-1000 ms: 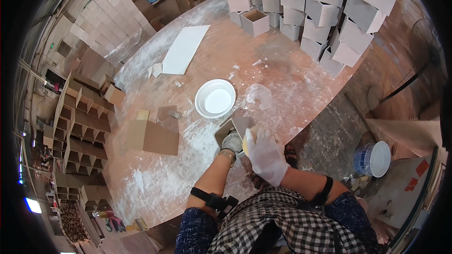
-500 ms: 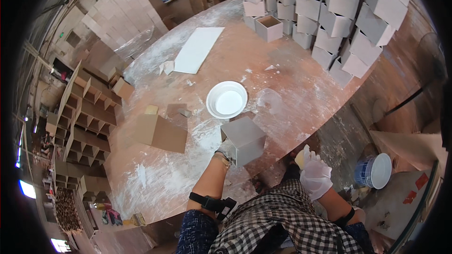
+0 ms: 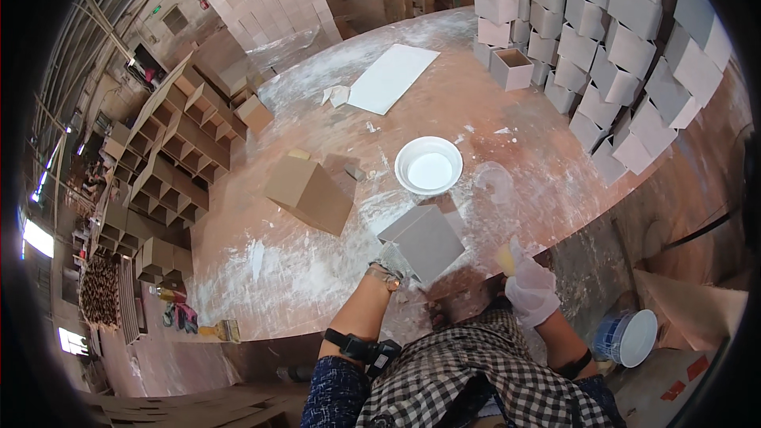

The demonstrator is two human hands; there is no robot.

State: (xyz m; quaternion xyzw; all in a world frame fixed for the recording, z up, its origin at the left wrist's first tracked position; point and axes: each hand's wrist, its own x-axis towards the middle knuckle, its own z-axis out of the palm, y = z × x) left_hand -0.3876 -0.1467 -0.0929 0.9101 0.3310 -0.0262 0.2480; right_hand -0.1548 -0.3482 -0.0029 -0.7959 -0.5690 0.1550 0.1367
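Observation:
My left hand (image 3: 389, 260), in a thin clear glove, grips the near left side of a grey-coated box (image 3: 430, 242); its fingers are partly hidden by the box. The box is tilted above the table's near edge. My right hand (image 3: 531, 289), in a whitish glove, is closed on a pale yellow sponge (image 3: 505, 260), to the right of the box and apart from it. Beyond the box stands a white bowl (image 3: 429, 166) with white liquid in it. On the left, a plain brown box (image 3: 311, 194) rests on the table.
Stacked grey boxes (image 3: 610, 55) rise at the far right, with one open-topped box (image 3: 511, 69) beside them. A white sheet (image 3: 394, 79) lies on the smeared table (image 3: 317, 285). Brown boxes (image 3: 170, 150) are stacked at left. A bucket (image 3: 634, 338) stands below right; a brush (image 3: 226, 330) lies at lower left.
The whole view has swung, so the table's things sit further right. The grey box has turned in my left hand, and my right hand with the sponge is nearer to it.

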